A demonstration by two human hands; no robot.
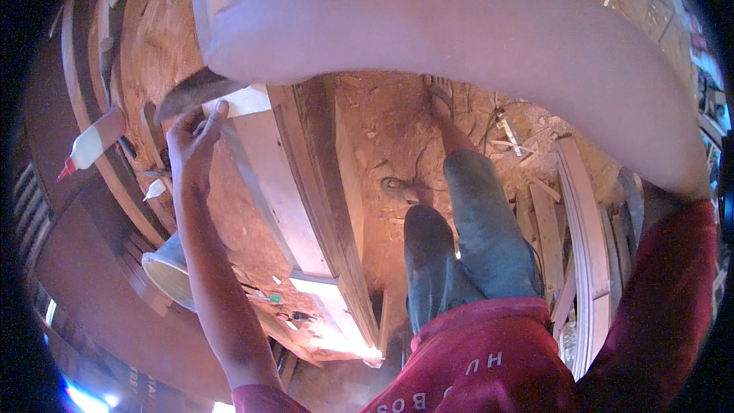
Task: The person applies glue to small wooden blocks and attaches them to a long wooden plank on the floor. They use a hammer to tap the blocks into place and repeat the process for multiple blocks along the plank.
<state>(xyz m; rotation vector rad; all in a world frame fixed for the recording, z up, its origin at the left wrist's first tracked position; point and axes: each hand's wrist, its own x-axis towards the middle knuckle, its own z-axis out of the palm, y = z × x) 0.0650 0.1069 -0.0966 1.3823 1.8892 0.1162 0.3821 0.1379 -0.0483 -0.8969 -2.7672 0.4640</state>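
Note:
My left hand (197,131) is at the far end of a long pale board (287,191). Its thumb and bent fingers close on the edge of a small white flat piece (251,99) lying across that end. Stretched across the top of the view, my right arm reaches left, and my right hand (237,38) is over the same spot, blurred, its fingers hidden. From below it a dark, flat, tapering piece (187,95) sticks out over the left fingers; its kind is unclear, and whether the right hand holds it does not show.
A white glue bottle with a red tip (95,141) lies left of the left hand. A bucket (168,271) stands beside my left forearm. Reddish sawdust covers the bench (237,176). Timber strips (585,237) lean at right. My feet are on the littered floor (375,130).

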